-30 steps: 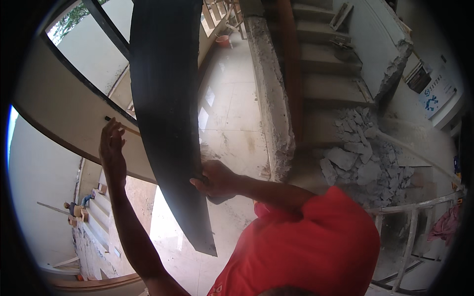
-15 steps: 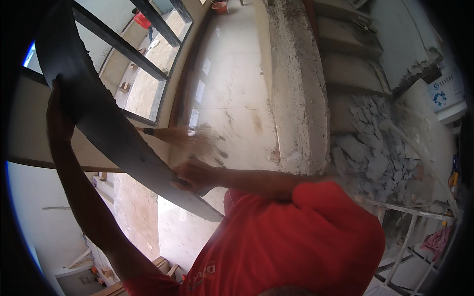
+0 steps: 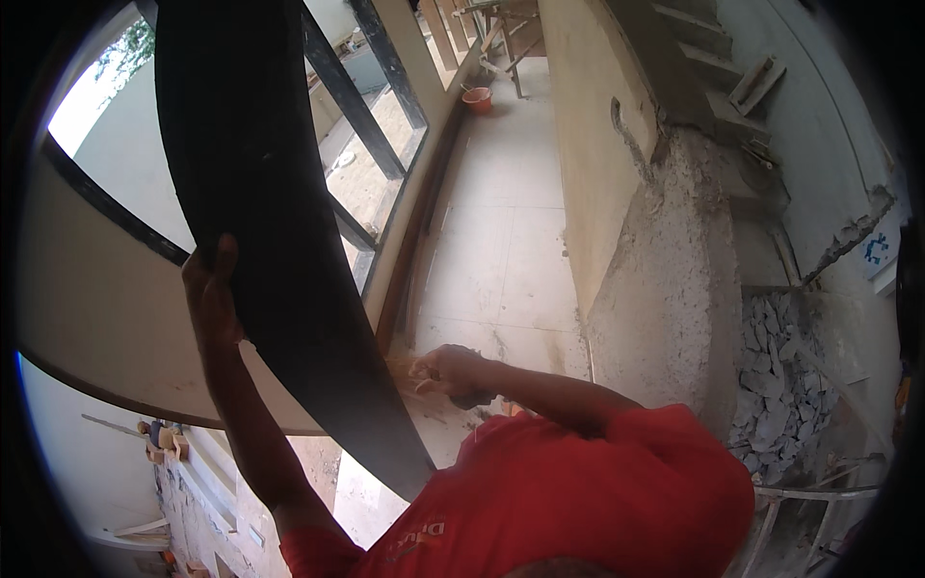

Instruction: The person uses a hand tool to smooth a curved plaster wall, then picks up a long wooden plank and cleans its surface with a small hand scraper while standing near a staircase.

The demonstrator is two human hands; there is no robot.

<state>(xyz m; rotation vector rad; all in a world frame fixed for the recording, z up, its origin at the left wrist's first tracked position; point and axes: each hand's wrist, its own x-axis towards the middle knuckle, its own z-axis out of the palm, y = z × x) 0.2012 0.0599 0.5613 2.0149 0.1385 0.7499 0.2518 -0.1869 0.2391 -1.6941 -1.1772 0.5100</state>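
A long, dark board (image 3: pixel 265 183) rises in front of me, its length bent by the lens. My left hand (image 3: pixel 214 289) grips its left edge, thumb on the near face and other fingers partly hidden. To the right of the board's lower part, my right hand (image 3: pixel 451 373) is closed in a fist. Something dark shows under that fist, but its kind is unclear. Thin straw-like broom bristles (image 3: pixel 405 371) show between the fist and the board; the rest of the broom is hidden.
On my right runs a rough, partly plastered wall (image 3: pixel 665 260), with steps and a heap of grey rubble (image 3: pixel 776 395) beyond. An orange bucket (image 3: pixel 477 100) stands far along the pale tiled floor (image 3: pixel 491 231). Dark window bars (image 3: pixel 356 116) are at left; a metal frame (image 3: pixel 814 493) stands lower right.
My right hand has come away from the board's lower edge and moved right. The view has shifted, and the board now stands steeper and larger in it. My left hand still grips its edge.
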